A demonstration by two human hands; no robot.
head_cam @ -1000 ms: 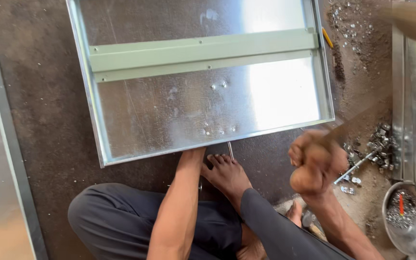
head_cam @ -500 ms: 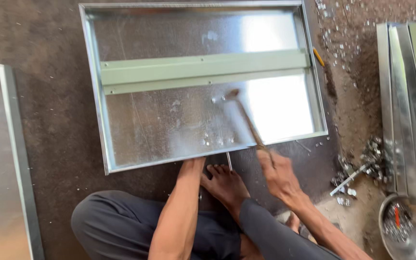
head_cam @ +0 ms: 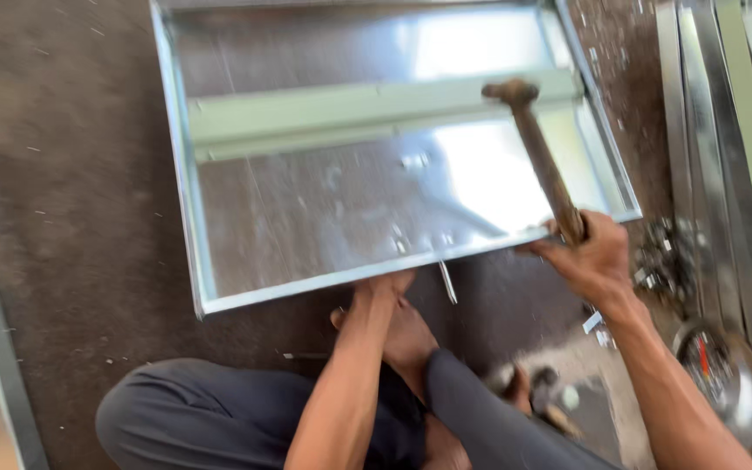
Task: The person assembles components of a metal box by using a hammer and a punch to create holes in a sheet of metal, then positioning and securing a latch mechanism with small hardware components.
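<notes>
My right hand (head_cam: pixel 598 257) gripped the hammer (head_cam: pixel 540 152), raised toward 12 o'clock over the sheet-metal tray (head_cam: pixel 324 209) on the floor. My left hand (head_cam: pixel 385 285) pressed its near edge; fingers hidden. Hammering seemed unfinished.

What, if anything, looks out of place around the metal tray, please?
Small metal scraps lie scattered on the floor right of the metal tray, beside the right hand holding the hammer. Otherwise nothing stands out.
</notes>
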